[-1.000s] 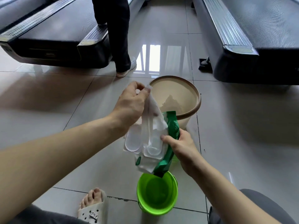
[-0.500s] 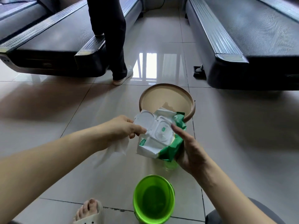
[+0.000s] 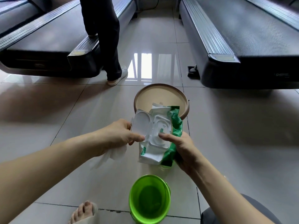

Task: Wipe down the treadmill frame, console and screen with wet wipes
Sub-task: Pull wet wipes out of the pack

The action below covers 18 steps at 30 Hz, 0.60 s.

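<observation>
Above a green bucket (image 3: 149,176) and tan basin (image 3: 161,85) on the floor (image 3: 77,104), the right hand (image 3: 183,149) grips the wipes pack (image 3: 150,156). The left hand (image 3: 119,137) pinches its open lid (image 3: 140,122) while clutching a wipe (image 3: 114,153).

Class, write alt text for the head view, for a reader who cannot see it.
The right hand holds a green-and-white wet wipe pack; the left hand pinches its open lid and grips a loose wipe. Green bucket, beige basin and treadmills stand nearby.
</observation>
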Tool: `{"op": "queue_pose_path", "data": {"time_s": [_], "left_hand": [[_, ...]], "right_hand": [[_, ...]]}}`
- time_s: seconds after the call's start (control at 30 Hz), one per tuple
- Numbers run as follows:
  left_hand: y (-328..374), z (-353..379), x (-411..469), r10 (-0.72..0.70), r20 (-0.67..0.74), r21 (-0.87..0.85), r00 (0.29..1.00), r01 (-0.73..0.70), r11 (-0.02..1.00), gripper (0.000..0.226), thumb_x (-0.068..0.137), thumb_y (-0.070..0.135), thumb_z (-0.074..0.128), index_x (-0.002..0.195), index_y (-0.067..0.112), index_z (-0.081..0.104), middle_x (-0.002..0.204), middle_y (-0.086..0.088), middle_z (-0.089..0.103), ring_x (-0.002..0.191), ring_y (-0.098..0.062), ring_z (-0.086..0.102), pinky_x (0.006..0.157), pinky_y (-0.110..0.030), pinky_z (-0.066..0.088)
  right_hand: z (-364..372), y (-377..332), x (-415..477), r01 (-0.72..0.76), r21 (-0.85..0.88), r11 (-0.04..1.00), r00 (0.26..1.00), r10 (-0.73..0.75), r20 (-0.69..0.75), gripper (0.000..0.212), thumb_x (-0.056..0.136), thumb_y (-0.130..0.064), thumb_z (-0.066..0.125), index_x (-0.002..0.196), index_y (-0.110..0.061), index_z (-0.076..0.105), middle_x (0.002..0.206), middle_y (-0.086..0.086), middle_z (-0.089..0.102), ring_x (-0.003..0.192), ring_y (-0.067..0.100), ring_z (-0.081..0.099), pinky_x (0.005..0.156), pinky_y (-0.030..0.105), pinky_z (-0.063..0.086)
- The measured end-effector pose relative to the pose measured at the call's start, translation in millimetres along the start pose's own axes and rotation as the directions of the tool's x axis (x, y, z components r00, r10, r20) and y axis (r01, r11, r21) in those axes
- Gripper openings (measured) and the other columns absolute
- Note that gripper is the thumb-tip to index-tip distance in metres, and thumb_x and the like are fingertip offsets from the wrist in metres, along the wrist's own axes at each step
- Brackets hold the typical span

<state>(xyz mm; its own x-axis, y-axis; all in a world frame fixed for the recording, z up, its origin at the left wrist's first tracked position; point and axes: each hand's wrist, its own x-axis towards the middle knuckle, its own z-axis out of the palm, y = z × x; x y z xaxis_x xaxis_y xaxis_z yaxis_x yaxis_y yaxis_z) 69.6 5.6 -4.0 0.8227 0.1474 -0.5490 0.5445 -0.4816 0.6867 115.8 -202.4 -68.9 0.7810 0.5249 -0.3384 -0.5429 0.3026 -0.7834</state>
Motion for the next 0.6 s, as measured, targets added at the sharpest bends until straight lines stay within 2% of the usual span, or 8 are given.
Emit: {"op": "queue_pose_path", "data": {"time_s": [0.07, 0.13, 0.17, 0.2, 0.27, 0.4, 0.5, 0.6], "left_hand": [[1, 7, -2, 0.084, -0.010, 0.082, 0.996, -0.083, 0.993, 0.031, 0.086, 0.031, 0.083, 0.068, 0.013, 0.064, 0.053, 0.007, 0.054, 0.046, -0.006, 0.046, 0.046, -0.019, 0.037], [2, 12, -5, 0.187, -0.007, 0.157, 0.982, -0.184, 0.970, 0.017, 0.090, 0.027, 0.078, 0.082, 0.015, 0.071, 0.058, 0.011, 0.063, 0.053, -0.001, 0.055, 0.053, -0.015, 0.045], [2, 14, -6, 0.227, -0.004, 0.198, 0.974, -0.221, 0.955, 0.014, 0.090, 0.030, 0.077, 0.087, 0.017, 0.073, 0.068, 0.011, 0.070, 0.063, -0.004, 0.062, 0.063, -0.018, 0.052], [1, 14, -6, 0.255, -0.008, 0.239, 0.967, -0.246, 0.939, 0.014, 0.090, 0.033, 0.076, 0.091, 0.019, 0.073, 0.078, 0.009, 0.074, 0.074, -0.009, 0.068, 0.075, -0.028, 0.057], [0, 16, -8, 0.300, -0.031, 0.293, 0.953, -0.279, 0.915, 0.013, 0.088, 0.037, 0.075, 0.094, 0.026, 0.073, 0.087, 0.006, 0.076, 0.086, -0.016, 0.070, 0.084, -0.044, 0.057], [2, 26, -12, 0.473, -0.144, 0.452, 0.869, -0.367, 0.813, 0.038, 0.081, 0.042, 0.074, 0.116, 0.036, 0.060, 0.093, 0.008, 0.074, 0.085, -0.020, 0.069, 0.078, -0.043, 0.057], [2, 35, -13, 0.570, -0.183, 0.529, 0.801, -0.408, 0.744, 0.043, 0.083, 0.045, 0.075, 0.116, 0.038, 0.049, 0.088, 0.003, 0.072, 0.074, -0.022, 0.067, 0.073, -0.043, 0.056], [3, 40, -15, 0.596, -0.131, 0.539, 0.792, -0.448, 0.714, 0.049, 0.082, 0.063, 0.072, 0.118, 0.043, 0.045, 0.092, 0.004, 0.073, 0.072, -0.016, 0.065, 0.072, -0.040, 0.056]], "right_hand": [[-2, 3, 4, 0.012, 0.002, 1.000, 0.996, -0.011, -0.092, 0.041, 0.085, -0.003, 0.074, 0.125, -0.002, 0.063, 0.115, 0.021, 0.073, 0.099, 0.035, 0.073, 0.078, 0.043, 0.061], [-4, 5, 8, 0.012, 0.019, 1.000, 0.988, -0.009, -0.152, 0.040, 0.085, -0.006, 0.076, 0.123, -0.002, 0.066, 0.114, 0.022, 0.073, 0.100, 0.037, 0.073, 0.080, 0.047, 0.062], [-5, 5, 8, 0.009, 0.031, 0.999, 0.985, -0.004, -0.173, 0.040, 0.084, -0.006, 0.077, 0.122, -0.001, 0.066, 0.113, 0.022, 0.073, 0.098, 0.037, 0.073, 0.080, 0.048, 0.062], [-5, 6, 9, 0.007, 0.041, 0.999, 0.982, 0.000, -0.188, 0.041, 0.083, -0.006, 0.077, 0.122, 0.001, 0.067, 0.112, 0.023, 0.073, 0.096, 0.037, 0.074, 0.079, 0.047, 0.062], [-4, 8, 10, 0.007, 0.072, 0.997, 0.977, 0.009, -0.214, 0.041, 0.083, -0.004, 0.077, 0.122, 0.003, 0.067, 0.109, 0.024, 0.074, 0.093, 0.036, 0.074, 0.076, 0.046, 0.062], [-2, 11, 12, -0.008, 0.140, 0.990, 0.960, 0.047, -0.277, 0.041, 0.081, 0.001, 0.077, 0.121, 0.000, 0.069, 0.108, 0.022, 0.075, 0.098, 0.040, 0.073, 0.078, 0.050, 0.063], [-1, 12, 12, -0.017, 0.148, 0.989, 0.948, 0.063, -0.311, 0.043, 0.080, -0.002, 0.078, 0.122, -0.004, 0.069, 0.107, 0.020, 0.075, 0.101, 0.041, 0.072, 0.078, 0.051, 0.063], [-1, 10, 11, -0.058, 0.112, 0.992, 0.961, 0.086, -0.261, 0.036, 0.092, -0.014, 0.069, 0.127, -0.009, 0.067, 0.110, 0.019, 0.075, 0.103, 0.041, 0.072, 0.084, 0.050, 0.061]]}}
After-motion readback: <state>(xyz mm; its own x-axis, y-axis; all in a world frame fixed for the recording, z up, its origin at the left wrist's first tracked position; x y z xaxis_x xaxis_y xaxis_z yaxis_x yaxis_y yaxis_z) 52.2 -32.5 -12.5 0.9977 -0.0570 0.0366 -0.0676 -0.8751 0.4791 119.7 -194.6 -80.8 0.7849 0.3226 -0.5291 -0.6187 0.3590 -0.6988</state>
